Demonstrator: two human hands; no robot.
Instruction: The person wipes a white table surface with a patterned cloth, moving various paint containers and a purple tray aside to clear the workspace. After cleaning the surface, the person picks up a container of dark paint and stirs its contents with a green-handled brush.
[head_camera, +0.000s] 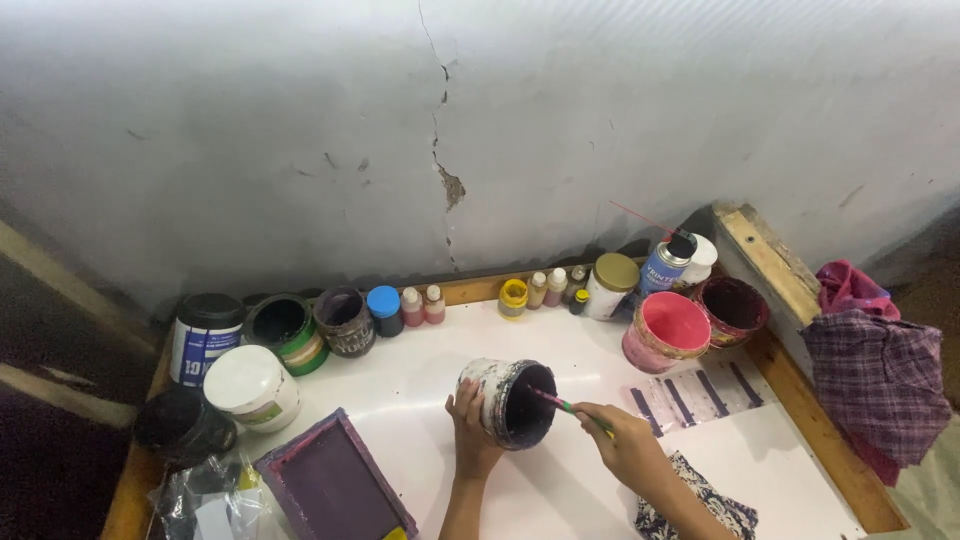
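Cracked grey wall up behind, and below it a white worktop (420, 390) with a wooden rim, paint pots crowded along the back edge. Down at the front, the left hand (470, 425) is wrapped around the side of a paint-smeared tub (505, 402), tipping it over so its dark purple mouth faces right. The tub sits near the middle of the worktop, its lower edge touching the white surface. Over comes the right hand (628, 445), fingers pinched on a thin stick (570, 407), green at the grip and pinkish toward the tip, and that tip pokes right into the tub's open mouth.

Just right of the tub, a strip of paper (695, 396) with dark purple bars lies flat. Beyond it, a pink-lined pot (668, 328) stands beside a darker maroon pot (733, 305), with a blue spray can (662, 266) behind them. Along the back, small dropper bottles (422, 306), a yellow-lidded jar (513, 297) and a gold-capped white jar (611, 285). Far left, a white-lidded tub (252, 385), a green-banded open pot (285, 328) and a black-lidded container (205, 335). Front left, a purple-stained framed screen (335, 485) lies at an angle. A checked cloth (878, 380) hangs off the right edge.
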